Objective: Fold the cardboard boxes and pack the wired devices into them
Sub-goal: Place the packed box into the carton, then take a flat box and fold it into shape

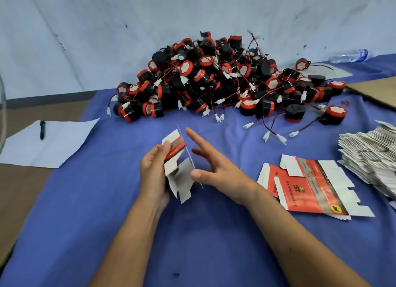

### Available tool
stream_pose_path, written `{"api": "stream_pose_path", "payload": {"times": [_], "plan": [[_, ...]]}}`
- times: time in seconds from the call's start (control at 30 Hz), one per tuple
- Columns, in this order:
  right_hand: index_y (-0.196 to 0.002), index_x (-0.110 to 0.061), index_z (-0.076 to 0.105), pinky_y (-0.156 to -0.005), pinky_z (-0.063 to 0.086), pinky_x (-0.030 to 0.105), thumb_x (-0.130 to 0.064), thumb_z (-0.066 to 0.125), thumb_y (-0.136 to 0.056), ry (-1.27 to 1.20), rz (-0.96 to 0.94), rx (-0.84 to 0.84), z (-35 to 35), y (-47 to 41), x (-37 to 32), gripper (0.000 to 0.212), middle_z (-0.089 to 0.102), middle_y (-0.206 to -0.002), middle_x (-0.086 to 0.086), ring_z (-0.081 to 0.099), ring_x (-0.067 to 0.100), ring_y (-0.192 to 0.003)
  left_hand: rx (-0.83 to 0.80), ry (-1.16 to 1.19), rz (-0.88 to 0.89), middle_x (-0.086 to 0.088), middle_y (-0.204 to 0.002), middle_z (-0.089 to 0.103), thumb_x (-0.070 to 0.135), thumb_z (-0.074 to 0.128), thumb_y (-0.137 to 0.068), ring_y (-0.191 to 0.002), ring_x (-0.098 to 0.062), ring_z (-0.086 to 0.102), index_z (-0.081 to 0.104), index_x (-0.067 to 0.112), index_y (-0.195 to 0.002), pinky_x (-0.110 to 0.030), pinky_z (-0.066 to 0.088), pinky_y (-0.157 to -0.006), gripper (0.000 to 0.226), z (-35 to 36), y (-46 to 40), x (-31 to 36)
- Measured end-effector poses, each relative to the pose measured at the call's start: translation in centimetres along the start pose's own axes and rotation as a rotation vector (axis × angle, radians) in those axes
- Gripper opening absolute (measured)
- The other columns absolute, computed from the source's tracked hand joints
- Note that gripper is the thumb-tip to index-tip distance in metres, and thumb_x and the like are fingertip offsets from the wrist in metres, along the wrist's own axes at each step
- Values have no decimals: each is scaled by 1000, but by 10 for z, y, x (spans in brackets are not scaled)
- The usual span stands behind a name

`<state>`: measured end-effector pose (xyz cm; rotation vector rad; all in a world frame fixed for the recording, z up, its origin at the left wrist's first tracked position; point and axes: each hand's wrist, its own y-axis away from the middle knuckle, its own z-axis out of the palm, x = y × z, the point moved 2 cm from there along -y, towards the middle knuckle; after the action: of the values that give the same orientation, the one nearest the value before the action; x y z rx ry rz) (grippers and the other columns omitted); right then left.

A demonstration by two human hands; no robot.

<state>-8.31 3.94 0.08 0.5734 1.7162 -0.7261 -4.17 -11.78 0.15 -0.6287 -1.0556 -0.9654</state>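
My left hand (153,173) grips a partly folded red-and-white cardboard box (179,164) above the blue cloth, thumb on its printed side, grey flaps hanging down. My right hand (214,169) is beside it with fingers straight and spread, its thumb touching the box's right panel edge. A large heap of black-and-red round wired devices (214,81) with white connectors lies behind, against the wall. A few flat unfolded boxes (308,184) lie to the right of my right forearm.
A tall stack of flat box blanks (370,156) sits at the right edge. A sheet of paper (53,143) with a pen (42,129) lies on the left. Brown cardboard (377,92) and a plastic bottle (349,56) are at the far right.
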Motion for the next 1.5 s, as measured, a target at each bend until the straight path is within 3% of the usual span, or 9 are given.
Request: {"api": "stream_pose_path", "payload": {"times": [0.1,0.27,0.57,0.8,0.93,1.03,1.17,1.33,1.5], "plan": [[-156,-54,27,-123,31,42,-45,74,-83,-55,-29,-15,0,-2,2,87,38,-158,-25,32,1,-149,-83,-6,-93,-5,-77,71,23,59,-102,-66,-18,60,77,17,-84,-33,44,-64,26,8,3,1],[-161,-41,25,-121,33,47,-69,72,-80,-200,-20,-63,-2,-4,6,98,36,-164,-11,34,15,-151,-162,-29,-133,-8,-77,60,25,55,-103,-55,-15,47,67,5,-106,-25,37,-53,23,13,7,4],[-128,-29,46,-87,58,33,-14,84,-82,-165,-29,70,6,-8,17,62,63,-130,1,67,17,-111,-302,76,-248,-24,-97,75,48,59,-92,-77,-35,75,80,11,-99,-38,61,-61,43,10,11,8],[-113,-25,42,-62,53,28,-24,68,-83,-303,12,420,-3,-7,17,39,71,-93,-4,65,15,-81,-155,-20,77,-10,-116,70,52,58,-93,-105,-20,63,68,15,-102,-42,55,-92,40,4,-2,0],[-124,-31,45,-76,52,44,-30,64,-99,-426,70,543,-7,-9,18,32,68,-106,-9,64,21,-100,-316,-284,83,12,-142,57,63,69,-73,-131,-1,53,59,31,-135,-47,43,-117,70,5,1,-13],[-137,-46,46,-97,54,49,-24,52,-109,-512,32,481,-3,-10,9,36,67,-132,-8,65,24,-122,-515,-342,89,7,-147,58,62,82,-75,-139,-15,53,48,29,-148,-42,45,-114,86,13,6,-25],[-142,-37,49,-108,47,61,-27,46,-110,-523,35,525,1,-10,8,33,59,-145,5,59,34,-131,-324,-363,254,-2,-133,67,81,74,-69,-124,-21,65,59,24,-132,-30,55,-94,86,22,11,-26],[-125,-37,62,-92,55,31,-50,37,-108,-140,-67,485,12,-7,5,32,69,-114,-13,63,15,-109,90,-431,459,-8,-124,66,83,39,-86,-118,-25,64,65,22,-106,-50,52,-100,69,13,6,-23],[-114,-40,56,-102,46,40,-75,27,-95,101,2,458,16,-7,11,49,52,-110,-15,46,8,-119,44,-402,265,21,-99,62,92,30,-77,-89,13,59,61,27,-107,-27,46,-84,78,4,2,-18]]}}
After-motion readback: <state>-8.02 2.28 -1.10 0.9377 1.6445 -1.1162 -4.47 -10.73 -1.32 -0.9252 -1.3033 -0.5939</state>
